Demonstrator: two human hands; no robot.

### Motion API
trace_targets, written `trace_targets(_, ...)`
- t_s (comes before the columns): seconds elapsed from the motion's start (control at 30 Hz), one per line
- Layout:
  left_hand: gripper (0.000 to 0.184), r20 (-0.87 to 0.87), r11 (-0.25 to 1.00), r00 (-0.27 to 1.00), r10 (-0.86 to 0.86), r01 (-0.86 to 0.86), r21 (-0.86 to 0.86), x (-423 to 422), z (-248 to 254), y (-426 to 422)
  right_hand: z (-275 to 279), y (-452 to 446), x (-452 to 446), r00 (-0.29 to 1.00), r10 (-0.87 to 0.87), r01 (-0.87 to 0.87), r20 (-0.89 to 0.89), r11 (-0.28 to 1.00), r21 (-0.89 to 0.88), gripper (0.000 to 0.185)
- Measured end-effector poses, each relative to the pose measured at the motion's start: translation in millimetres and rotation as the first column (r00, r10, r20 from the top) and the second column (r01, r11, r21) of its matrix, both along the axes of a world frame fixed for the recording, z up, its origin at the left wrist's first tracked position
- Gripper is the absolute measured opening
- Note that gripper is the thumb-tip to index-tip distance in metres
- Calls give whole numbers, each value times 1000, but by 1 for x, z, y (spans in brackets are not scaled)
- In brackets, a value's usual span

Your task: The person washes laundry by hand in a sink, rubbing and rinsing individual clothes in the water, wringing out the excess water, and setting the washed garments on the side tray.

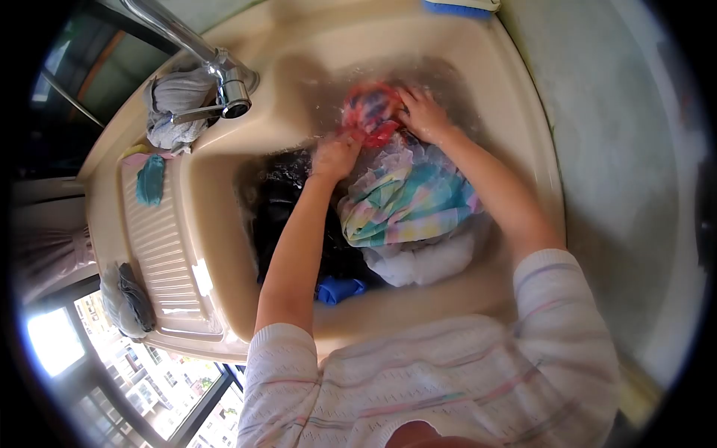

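Observation:
A wet red cloth with dark patches (371, 110) lies bunched at the far end of the water-filled basin, slightly blurred. My left hand (336, 155) is closed on its near left edge, the fingertips partly hidden. On its right side, my right hand (424, 113) grips the cloth with curled fingers. Just below the hands sits a heap of teal, yellow and pink checked fabric (407, 201). White fabric (426, 261) bulges out under that heap. Dark clothing (280, 213) is soaking beside my left forearm, and a blue piece of cloth (340, 290) is near the front wall.
The beige sink (224, 299) has a ribbed washboard (168, 254) on its left. A chrome faucet (233, 93) juts over the upper left corner, near grey cloth (179, 104). A teal cloth (150, 181), dark grey cloth (135, 299) and a blue-bristled brush (459, 9) rest around the rim.

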State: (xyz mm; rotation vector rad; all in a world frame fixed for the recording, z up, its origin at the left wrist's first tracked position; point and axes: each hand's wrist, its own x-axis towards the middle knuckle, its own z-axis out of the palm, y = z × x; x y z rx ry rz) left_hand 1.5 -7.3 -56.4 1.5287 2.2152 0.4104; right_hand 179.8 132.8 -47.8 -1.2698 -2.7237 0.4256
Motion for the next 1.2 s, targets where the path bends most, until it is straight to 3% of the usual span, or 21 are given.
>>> trace_targets(0.07, 45, -1, 995, 1000, -15, 15, -101, -13, 38, 3, -9, 37, 8, 994, 85, -76, 62, 988, -138, 36)
trace_targets(0.1, 47, 210, 996, 975, 67, -77, 39, -21, 56, 1, -4, 48, 13, 997, 77, -79, -17, 969, -235, 35)
trace_targets(0.17, 52, 629, 910, 768, 122, -339, 237, -34, 92, -3, 18, 63, 25, 987, 52, -113, -155, 901, -418, 33)
trace_targets(0.23, 48, 837, 871, 529, 144, -469, 146, -38, 140, -1, 48, 77, 30, 922, -148, -135, -357, 743, -655, 33)
trace_targets(0.3, 37, 906, 845, 423, -27, -475, 247, -35, 180, 3, 79, 93, 31, 736, -88, -347, -671, 802, -486, 30)
trace_targets(0.33, 33, 923, 830, 367, -117, -475, 294, -33, 197, 6, 120, 83, 32, 711, -162, -288, -685, 820, -494, 30)
trace_targets(0.37, 29, 895, 839, 419, -152, -425, 341, -37, 212, 5, 161, 71, 35, 677, -235, -228, -697, 834, -502, 30)
trace_targets(0.47, 25, 804, 841, 547, -231, -304, 448, -49, 253, -4, 196, 73, 50, 562, -302, -328, -770, 774, -542, 34)
trace_targets(0.57, 28, 761, 893, 614, -208, -198, 403, -55, 265, -7, 173, 94, 56, 880, -72, 34, -469, 996, -88, 34)
trace_targets(0.6, 29, 756, 912, 636, -155, -202, 357, -48, 261, -5, 152, 100, 56, 878, -19, 56, -479, 996, 63, 36)
trace_targets(0.63, 30, 746, 919, 643, -174, -165, 357, -41, 249, 2, 167, 74, 44, 807, -7, -57, -591, 994, -90, 41)
trace_targets(0.7, 32, 793, 951, 586, -166, -117, 285, -23, 212, 25, 175, 9, 3, 652, 154, -389, -742, 908, -154, 60)
trace_targets(0.73, 31, 874, 992, 485, -18, -101, 77, -4, 222, 22, 175, -16, -14, 689, 120, -548, -715, 732, -405, 63)
trace_targets(0.77, 29, 903, 988, 420, -84, -80, 130, -3, 194, 35, 164, -30, -26, 716, 262, -515, -647, 824, -236, 56)
trace_targets(0.83, 31, 686, 966, 702, -191, 10, 260, -12, 173, 36, 143, -11, -26, 863, 207, -356, -460, 896, -265, 41)
trace_targets(0.93, 33, 293, 953, 916, -276, 300, -42, -35, 139, 31, 137, 22, -8, 808, 88, -438, -582, 749, -496, 18)
trace_targets(1.03, 39, 172, 984, 984, -38, 67, -167, -27, 126, 31, 119, 49, -8, 737, -2, -306, -676, 891, -336, 14)
trace_targets(1.07, 36, 76, 998, 997, -1, 6, -62, -29, 106, 30, 105, 49, -8, 768, -76, -211, -636, 907, -363, 14)
trace_targets(1.13, 36, 74, 994, 991, 108, -106, -34, -23, 64, 23, 70, 43, -6, 801, -233, -9, -551, 916, -402, 16)
trace_targets(1.17, 37, 69, 987, 985, 160, -159, -19, -21, 45, 19, 41, 36, -2, 907, 41, -56, -419, 998, -24, 21)
trace_targets(1.2, 36, 83, 988, 984, 155, -153, -23, -18, 25, 17, 10, 25, 0, 952, 46, -38, -302, 999, 34, 23)
